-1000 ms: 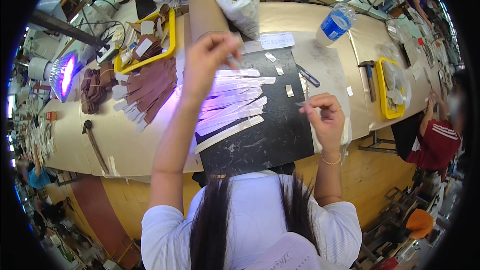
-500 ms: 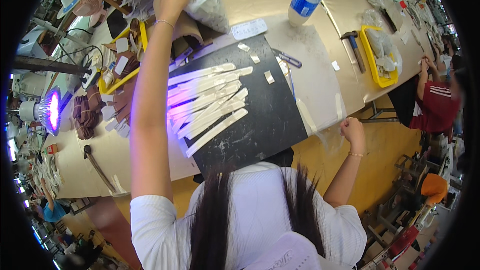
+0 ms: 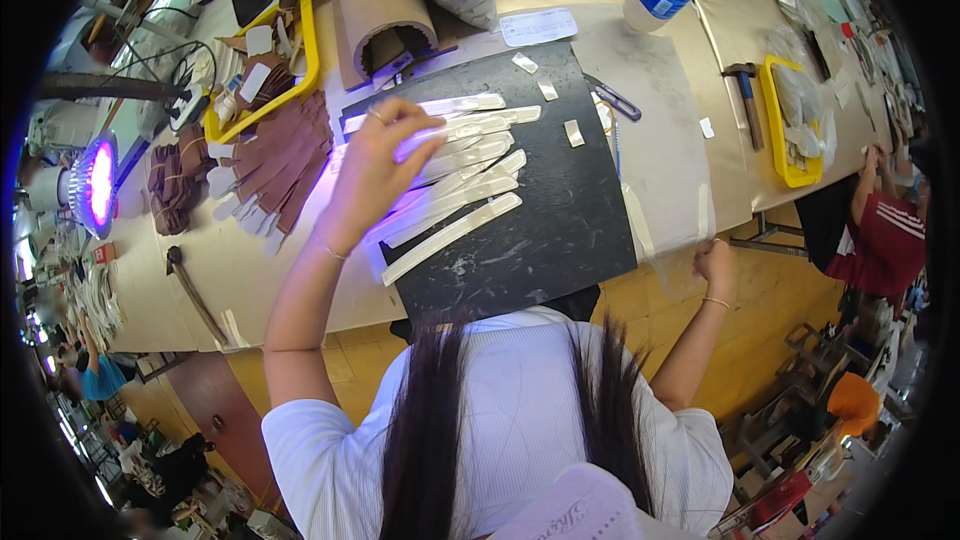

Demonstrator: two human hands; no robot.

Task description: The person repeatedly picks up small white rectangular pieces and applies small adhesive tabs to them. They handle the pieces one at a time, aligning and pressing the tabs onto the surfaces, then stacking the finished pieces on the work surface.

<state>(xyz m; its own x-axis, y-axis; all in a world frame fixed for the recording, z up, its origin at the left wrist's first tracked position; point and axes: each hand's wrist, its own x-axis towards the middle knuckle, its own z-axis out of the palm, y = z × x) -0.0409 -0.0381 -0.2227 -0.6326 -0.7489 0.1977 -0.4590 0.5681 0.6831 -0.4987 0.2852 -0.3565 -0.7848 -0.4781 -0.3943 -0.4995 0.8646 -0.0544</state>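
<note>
Pale strips (image 3: 480,147) lie fanned across the left part of a black mat (image 3: 520,260), their right ends staggered; a wide stretch of dark surface runs from them to the mat's right and near edges. The left hand (image 3: 375,165) is above the strips, fingers bent, thumb near the forefinger; whether anything is pinched cannot be told. The right hand (image 3: 715,262) is curled at the table's (image 3: 725,165) near edge, well apart from the strips, its grip unclear. Three small pale pieces (image 3: 573,133) sit along the mat's right side, with a cutter (image 3: 615,98) just beyond. Brown strips (image 3: 285,165) flank the mat's left; a cardboard roll (image 3: 385,0) stands behind.
</note>
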